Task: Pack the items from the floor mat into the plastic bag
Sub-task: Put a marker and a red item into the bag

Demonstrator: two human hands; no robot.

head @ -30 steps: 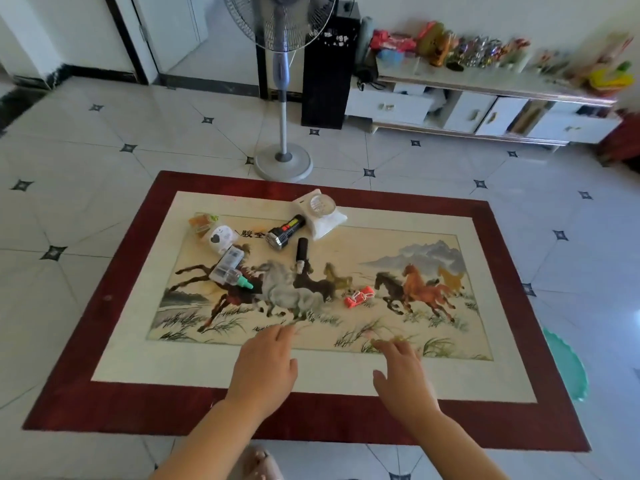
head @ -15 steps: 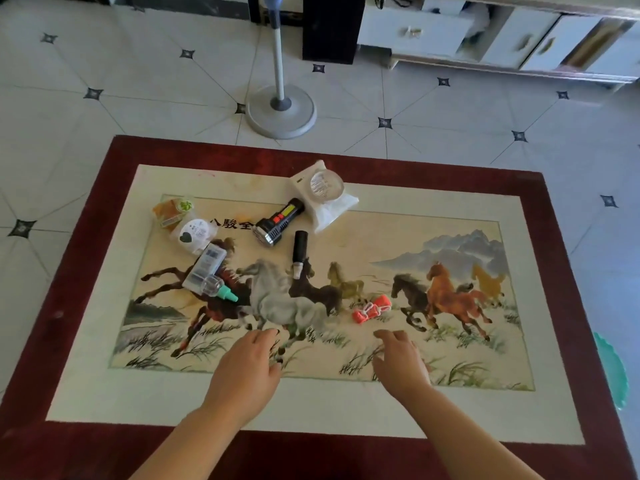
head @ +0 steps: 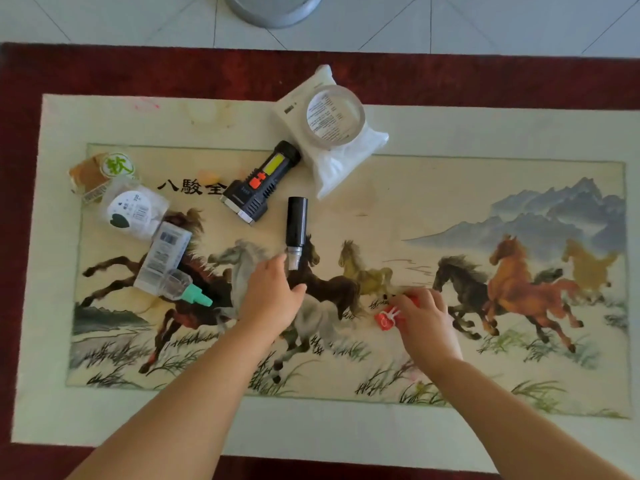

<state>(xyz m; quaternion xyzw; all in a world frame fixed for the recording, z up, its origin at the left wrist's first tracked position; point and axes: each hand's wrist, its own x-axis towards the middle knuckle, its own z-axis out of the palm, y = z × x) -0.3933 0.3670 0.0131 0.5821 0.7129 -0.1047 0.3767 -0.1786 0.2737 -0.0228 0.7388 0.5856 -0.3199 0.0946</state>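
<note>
The floor mat (head: 214, 126) with a horse picture carries the items. My right hand (head: 424, 318) is closed over a small red packet (head: 385, 320) near the mat's middle. Just below the silver tip of a black tube (head: 296, 221), my left hand (head: 272, 296) has its fingers apart and holds nothing. A black flashlight (head: 258, 187) lies beyond the tube. A white plastic bag (head: 341, 162) lies at the back with a clear tape roll (head: 335, 114) on it. At the left are a clear bottle with a green cap (head: 166, 263), a round white packet (head: 133, 209) and a brown snack packet (head: 91, 174).
The grey round base of a fan (head: 273, 8) stands on the tiled floor just beyond the mat's dark red border (head: 138, 71).
The view has dropped closer to the mat. Both hands moved forward: the right one reached the red packet and closed on it, the left one came up to the black tube's tip.
</note>
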